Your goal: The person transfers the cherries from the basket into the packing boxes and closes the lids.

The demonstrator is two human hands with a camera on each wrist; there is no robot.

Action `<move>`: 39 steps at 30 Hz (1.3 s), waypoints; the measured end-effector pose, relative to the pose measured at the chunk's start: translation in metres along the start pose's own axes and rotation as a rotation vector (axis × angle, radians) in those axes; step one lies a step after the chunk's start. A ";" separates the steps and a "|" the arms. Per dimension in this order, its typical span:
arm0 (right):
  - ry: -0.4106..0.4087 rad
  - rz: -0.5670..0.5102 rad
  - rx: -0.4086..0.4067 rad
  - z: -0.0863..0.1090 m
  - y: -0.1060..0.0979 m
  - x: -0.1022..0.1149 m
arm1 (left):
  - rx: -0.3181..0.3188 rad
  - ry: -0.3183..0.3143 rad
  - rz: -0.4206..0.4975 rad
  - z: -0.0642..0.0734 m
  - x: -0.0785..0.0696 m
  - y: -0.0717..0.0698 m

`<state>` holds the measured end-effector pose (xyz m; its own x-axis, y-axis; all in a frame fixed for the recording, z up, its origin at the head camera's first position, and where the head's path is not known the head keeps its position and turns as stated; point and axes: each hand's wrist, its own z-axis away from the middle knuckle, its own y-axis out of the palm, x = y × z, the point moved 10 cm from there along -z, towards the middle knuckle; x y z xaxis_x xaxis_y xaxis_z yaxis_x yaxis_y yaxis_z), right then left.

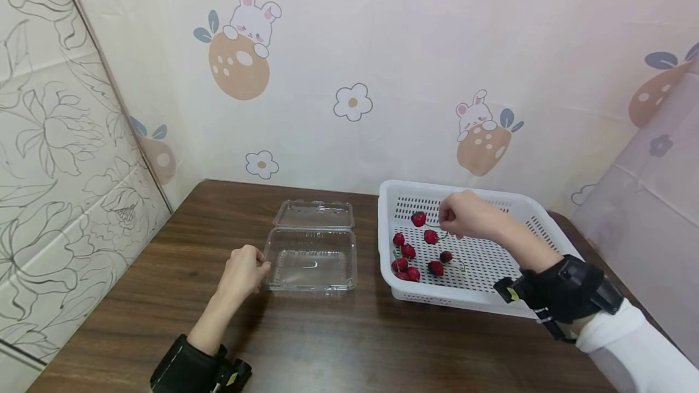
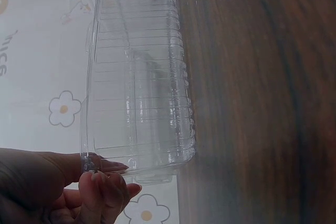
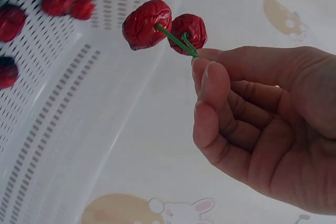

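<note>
Right wrist view: the right grip (image 3: 257,119) pinches two green stems (image 3: 176,39) between thumb and fingers, and the pair of red cherries (image 3: 147,24) sticks out just beyond the fingertips, not touching them. In the head view this pair shows just left of the grip, over the white basket (image 1: 437,297); the loose cherries (image 1: 408,251) lie on the basket's floor, mostly near its left side. The left grip (image 1: 242,272) pinches the left edge of a clear plastic box (image 1: 327,268). The box lies open on the brown desk (image 1: 327,344), left of the basket, its lid (image 1: 315,214) folded back on the far side.
</note>
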<state>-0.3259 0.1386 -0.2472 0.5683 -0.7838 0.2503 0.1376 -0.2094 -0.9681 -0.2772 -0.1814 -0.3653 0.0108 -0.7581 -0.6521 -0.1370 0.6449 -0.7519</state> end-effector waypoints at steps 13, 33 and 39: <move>0.020 -0.061 -0.085 -0.001 -0.007 0.024 | -0.005 -0.005 0.004 0.000 0.000 -0.001; 0.075 -0.203 -0.172 0.007 -0.003 0.045 | -0.009 0.000 0.004 -0.001 0.001 -0.001; 0.096 -0.193 -0.206 0.006 0.003 0.054 | -0.014 0.002 -0.001 -0.001 0.002 -0.001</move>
<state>-0.2901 0.0992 -0.2371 0.4672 -0.7673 0.4393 0.0633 -0.4666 -0.8822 -0.2778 -0.1836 -0.3655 0.0093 -0.7590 -0.6510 -0.1511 0.6425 -0.7513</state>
